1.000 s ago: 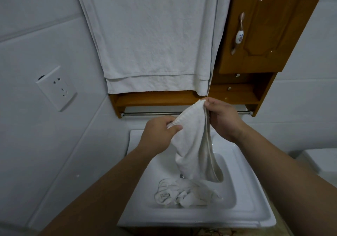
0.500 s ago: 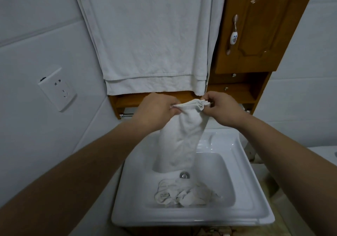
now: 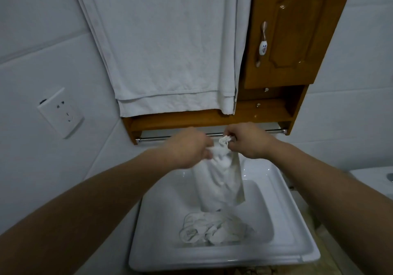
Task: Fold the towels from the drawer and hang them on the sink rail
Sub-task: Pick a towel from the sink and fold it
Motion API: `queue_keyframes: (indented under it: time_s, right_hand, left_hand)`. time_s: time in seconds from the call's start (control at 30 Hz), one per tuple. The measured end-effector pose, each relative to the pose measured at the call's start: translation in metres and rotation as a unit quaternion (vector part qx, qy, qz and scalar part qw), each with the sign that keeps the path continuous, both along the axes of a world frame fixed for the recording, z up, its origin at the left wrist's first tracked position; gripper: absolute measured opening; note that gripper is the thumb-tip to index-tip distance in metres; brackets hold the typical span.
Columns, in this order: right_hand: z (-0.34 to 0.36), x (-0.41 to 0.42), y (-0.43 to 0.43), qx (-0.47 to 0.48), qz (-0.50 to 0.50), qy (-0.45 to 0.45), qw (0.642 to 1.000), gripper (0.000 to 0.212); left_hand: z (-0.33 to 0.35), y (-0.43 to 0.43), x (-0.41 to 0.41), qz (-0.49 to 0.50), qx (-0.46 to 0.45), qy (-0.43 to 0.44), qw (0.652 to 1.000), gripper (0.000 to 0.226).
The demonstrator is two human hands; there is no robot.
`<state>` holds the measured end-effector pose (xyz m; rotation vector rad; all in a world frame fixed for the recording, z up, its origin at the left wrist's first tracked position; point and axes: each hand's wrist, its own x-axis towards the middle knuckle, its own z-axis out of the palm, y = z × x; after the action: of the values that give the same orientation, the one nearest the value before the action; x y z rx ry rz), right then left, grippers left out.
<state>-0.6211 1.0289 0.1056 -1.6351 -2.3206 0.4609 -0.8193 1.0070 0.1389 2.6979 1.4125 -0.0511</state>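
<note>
A small white towel (image 3: 221,181) hangs over the sink basin, its top edge bunched between both hands. My left hand (image 3: 189,147) pinches the left side of that edge. My right hand (image 3: 246,141) grips the right corner, close beside the left. Both hands are just in front of the chrome rail (image 3: 170,137) under the wooden shelf. More white cloth (image 3: 212,230) lies crumpled at the bottom of the white sink (image 3: 297,243).
A large white towel (image 3: 165,47) hangs on the wall above the wooden shelf (image 3: 191,119). A wooden cabinet door (image 3: 297,30) with a handle is at upper right. A wall socket (image 3: 60,112) sits at left. A white fixture (image 3: 374,177) shows at the right edge.
Both hands rose with the towel from over the basin up to rail height. The hands have come closer together, bunching the top edge.
</note>
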Motion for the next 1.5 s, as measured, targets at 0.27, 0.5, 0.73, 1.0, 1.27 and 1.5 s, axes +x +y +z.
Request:
queue_keyframes:
  time_s: [0.27, 0.5, 0.73, 1.0, 1.27, 1.5]
  right_hand:
    - [0.013, 0.001, 0.015, 0.027, -0.086, 0.24, 0.966, 0.003]
    - [-0.002, 0.005, 0.013, -0.053, -0.012, 0.057, 0.997, 0.009]
    - [0.014, -0.006, 0.02, 0.096, -0.103, 0.331, 0.933, 0.01]
    - [0.013, 0.0, 0.034, 0.105, -0.115, 0.084, 0.984, 0.012]
    - [0.001, 0.012, 0.039, -0.019, -0.094, 0.142, 0.985, 0.008]
    - [0.007, 0.017, 0.044, -0.003, -0.122, 0.248, 0.961, 0.007]
  left_hand:
    - [0.005, 0.018, -0.003, 0.057, 0.052, 0.008, 0.997, 0.026]
    - [0.005, 0.027, 0.0, 0.077, -0.022, -0.074, 0.994, 0.017]
    - [-0.004, 0.03, 0.004, 0.076, 0.043, -0.119, 0.989, 0.022]
    - [0.009, 0.051, -0.01, 0.105, 0.135, -0.195, 0.966, 0.022]
    - [-0.02, 0.053, -0.016, 0.202, 0.031, -0.364, 0.909, 0.01]
    - [-0.023, 0.049, -0.024, 0.257, -0.031, -0.559, 0.788, 0.011]
